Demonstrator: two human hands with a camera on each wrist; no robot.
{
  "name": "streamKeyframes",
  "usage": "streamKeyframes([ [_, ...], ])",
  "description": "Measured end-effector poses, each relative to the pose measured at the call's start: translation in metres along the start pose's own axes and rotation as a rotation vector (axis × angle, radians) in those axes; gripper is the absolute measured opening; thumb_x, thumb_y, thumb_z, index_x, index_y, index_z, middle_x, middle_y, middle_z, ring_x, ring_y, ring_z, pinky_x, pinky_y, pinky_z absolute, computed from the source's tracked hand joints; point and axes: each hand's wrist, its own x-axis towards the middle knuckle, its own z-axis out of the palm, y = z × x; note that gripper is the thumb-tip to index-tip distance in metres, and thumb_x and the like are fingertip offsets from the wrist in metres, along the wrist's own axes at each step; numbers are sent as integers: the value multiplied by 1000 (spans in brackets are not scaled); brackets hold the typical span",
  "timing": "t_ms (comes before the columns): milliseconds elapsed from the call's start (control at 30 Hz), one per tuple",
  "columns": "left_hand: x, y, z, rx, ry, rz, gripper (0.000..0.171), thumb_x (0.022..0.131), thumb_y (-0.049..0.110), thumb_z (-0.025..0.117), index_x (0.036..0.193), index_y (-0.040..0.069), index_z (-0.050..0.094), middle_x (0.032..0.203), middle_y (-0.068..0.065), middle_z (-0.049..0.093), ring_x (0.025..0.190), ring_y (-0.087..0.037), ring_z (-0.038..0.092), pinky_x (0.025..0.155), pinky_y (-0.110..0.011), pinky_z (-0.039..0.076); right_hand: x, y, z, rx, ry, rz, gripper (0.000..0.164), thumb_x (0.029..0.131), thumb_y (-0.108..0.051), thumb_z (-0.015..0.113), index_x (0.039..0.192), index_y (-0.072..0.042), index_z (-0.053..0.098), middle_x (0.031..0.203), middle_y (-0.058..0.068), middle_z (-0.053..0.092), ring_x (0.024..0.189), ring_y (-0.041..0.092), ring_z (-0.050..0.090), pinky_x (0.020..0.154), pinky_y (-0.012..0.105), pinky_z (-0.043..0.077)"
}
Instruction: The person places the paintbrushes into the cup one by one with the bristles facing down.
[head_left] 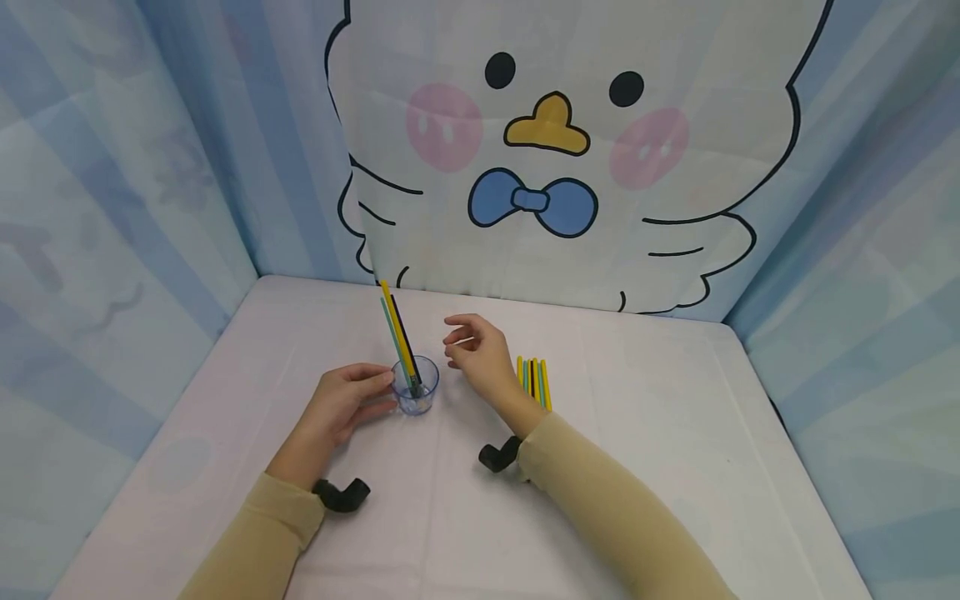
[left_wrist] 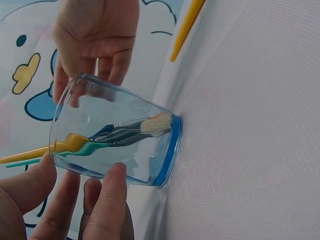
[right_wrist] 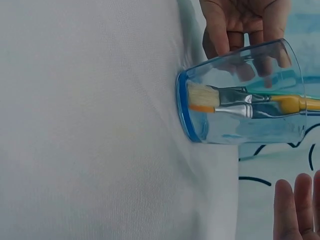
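Over the feed I get a pale blue and white fabric backdrop (head_left: 645, 50) with a cartoon bird printed on it, and below it a pinkish-white cloth-covered table (head_left: 420, 542). Two tan sleeves (head_left: 615, 508) reach in across that cloth.

The left hand (head_left: 348, 400) holds a clear, blue-tinted plastic cup (head_left: 415, 404) lightly by its left side, thumb up near the rim and fingers spread along the wall. The right hand (head_left: 478, 354) holds nothing that I can see; its fingers are loosely bent, with gaps between them, just right of the cup.

The cup stands upright on the table. In it lean slim paintbrushes (head_left: 399, 333) with yellow, green and dark handles, bristles down, their tops tipped to the left and well above the rim. Near the right wrist lies a row of thin yellow, green and black sticks (head_left: 535, 379), partly hidden by the forearm, so I can't read their ends.

My worry is balance: the long handles make the cup top-heavy, and I judge that a nudge, or a slackened left hand, could tip it. That right forearm, so close over the row, could scatter it if it dropped or swept sideways.
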Motion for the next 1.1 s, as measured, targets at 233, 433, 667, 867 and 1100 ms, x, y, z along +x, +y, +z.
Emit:
streamKeyframes([
  [233, 0, 0, 0, -5, -2, -17, 39, 103, 12, 75, 137, -4, 66, 119, -9, 72, 105, -17, 72, 93, -36, 69, -5, 1, -16, 27, 42, 17, 42, 94, 9, 71, 132, -9, 71, 105, 17, 72, 86, 22, 73, 78, 35, 72],
  [433, -1, 0, 0, 0, 0, -19, 39, 103, 12, 74, 137, -4, 66, 122, -13, 71, 102, -16, 73, 92, -36, 70, -13, 7, -29, 23, 62, 33, 43, 94, 10, 70, 132, -10, 71, 105, 18, 72, 89, 29, 73, 76, 34, 72],
  [667, -2, 1, 0, -5, 6, -15, 40, 103, 13, 74, 138, -4, 66, 119, -10, 72, 101, -15, 72, 91, -35, 70, -22, 9, -42, 7, 46, 71, 39, 98, 5, 69, 133, -14, 70, 112, 21, 70, 102, 44, 72, 78, 37, 72],
  [867, -1, 0, 0, -13, 9, -10, 38, 103, 11, 74, 137, -6, 66, 118, -11, 73, 100, -15, 73, 90, -35, 70, -31, 11, -54, 4, 38, 99, 43, 98, 5, 69, 136, -15, 68, 119, 28, 67, 104, 46, 71, 76, 38, 72],
  [1100, 0, -1, 1, -1, 6, -13, 40, 103, 12, 74, 138, -5, 65, 123, -14, 72, 99, -14, 74, 90, -35, 70, -42, 14, -71, -17, 60, 130, 43, 100, 4, 68, 139, -15, 66, 121, 27, 66, 106, 46, 71, 77, 37, 72],
])
